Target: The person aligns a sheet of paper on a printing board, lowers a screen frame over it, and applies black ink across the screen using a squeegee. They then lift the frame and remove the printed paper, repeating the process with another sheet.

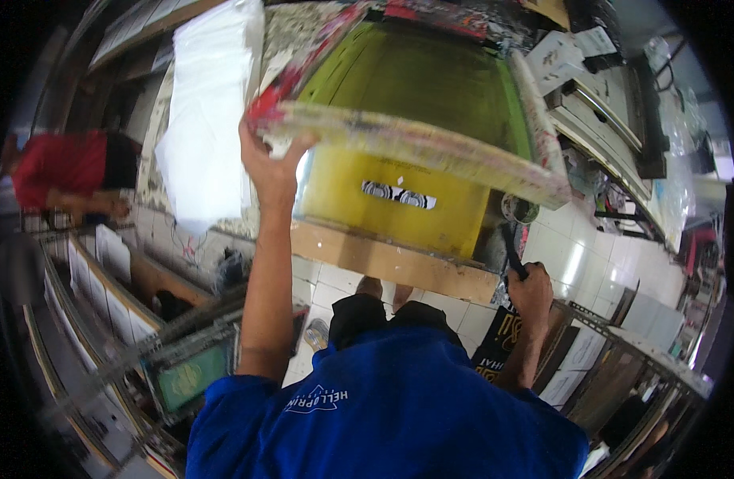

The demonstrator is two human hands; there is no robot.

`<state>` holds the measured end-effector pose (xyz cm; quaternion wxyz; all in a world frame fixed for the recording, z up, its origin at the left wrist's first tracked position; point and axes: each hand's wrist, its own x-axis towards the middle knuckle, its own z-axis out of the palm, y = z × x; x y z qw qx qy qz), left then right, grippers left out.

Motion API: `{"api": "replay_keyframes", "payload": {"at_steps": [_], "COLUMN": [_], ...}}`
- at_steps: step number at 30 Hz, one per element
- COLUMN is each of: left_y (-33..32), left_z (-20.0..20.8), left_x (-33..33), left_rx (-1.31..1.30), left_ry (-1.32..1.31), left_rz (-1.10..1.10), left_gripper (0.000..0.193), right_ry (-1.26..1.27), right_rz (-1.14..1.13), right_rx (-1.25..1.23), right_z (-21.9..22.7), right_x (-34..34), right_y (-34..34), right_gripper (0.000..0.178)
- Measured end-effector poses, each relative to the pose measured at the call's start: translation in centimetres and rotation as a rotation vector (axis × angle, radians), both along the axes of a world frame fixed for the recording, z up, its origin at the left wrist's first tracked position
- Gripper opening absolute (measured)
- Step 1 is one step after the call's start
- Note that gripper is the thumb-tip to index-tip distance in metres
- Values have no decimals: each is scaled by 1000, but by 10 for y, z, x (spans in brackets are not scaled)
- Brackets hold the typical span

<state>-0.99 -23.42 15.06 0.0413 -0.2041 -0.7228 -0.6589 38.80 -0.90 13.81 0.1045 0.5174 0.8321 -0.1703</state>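
Observation:
My left hand (270,166) grips the near left corner of a paint-stained screen printing frame (431,142). Its green mesh (415,76) stretches inside the rim, and the near edge stands raised above a yellow printing board (327,195). On that board lies a small strip (399,195) with a black and white pattern. To the right, my right hand (530,292) is closed around the black handle (513,251) of a tool. The handle's far end reaches a small round pot (518,209) beside the board; the tool's head cannot be made out.
A stack of white sheets (211,120) lies left of the frame. A person in a red shirt (60,168) stands farther left. Racks with boards (116,279) fill the lower left, near a green screen (193,377). A metal rack (634,343) stands at lower right.

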Motion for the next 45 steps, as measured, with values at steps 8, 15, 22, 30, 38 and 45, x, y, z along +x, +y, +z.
{"api": "replay_keyframes", "payload": {"at_steps": [8, 15, 22, 30, 38, 45], "left_y": [10, 23, 38, -129, -220, -151], "left_z": [-19, -33, -17, -139, -404, -471], "left_x": [-10, 6, 21, 78, 64, 47], "left_rx": [102, 200, 234, 426, -338, -608], "left_ry": [159, 69, -48, 301, -169, -206], "left_rz": [143, 332, 374, 710, 862, 597], "left_gripper": [69, 92, 113, 52, 68, 74], "right_ry": [216, 523, 609, 480, 595, 485], "right_rz": [208, 473, 683, 771, 990, 1061], "right_rx": [187, 506, 1454, 1820, 1797, 1897], "right_z": [-107, -79, 6, 25, 26, 39], "right_x": [-8, 9, -123, -169, -192, -186], "right_y": [-9, 10, 60, 51, 30, 53], "right_gripper": [79, 45, 95, 93, 93, 94]}}
